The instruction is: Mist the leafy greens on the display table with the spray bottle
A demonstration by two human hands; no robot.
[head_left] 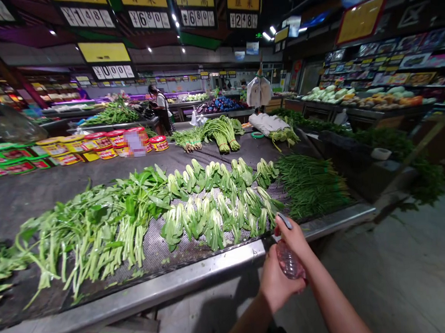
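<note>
My left hand (275, 280) is wrapped round a clear ribbed plastic bottle (289, 261), with something reddish showing through it. Just above it, my right hand (295, 238) is closed on a small grey oblong object (285, 221); its kind is not clear, and its lower end is hidden by the fingers. Both hands are close together, in front of the stall's metal edge (221, 261). Beyond them lie rows of small bok choy (215, 222). To the right of these is a pile of thin green chives (312, 183).
Long-stemmed leafy greens (109, 228) spread over the left of the black stall. Stacked round tubs (100, 144) stand behind them. Tied bundles of greens (222, 134) and a paper-wrapped bunch (270, 125) lie at the back. A person (161, 107) stands farther off. Grey floor (395, 271) extends at right.
</note>
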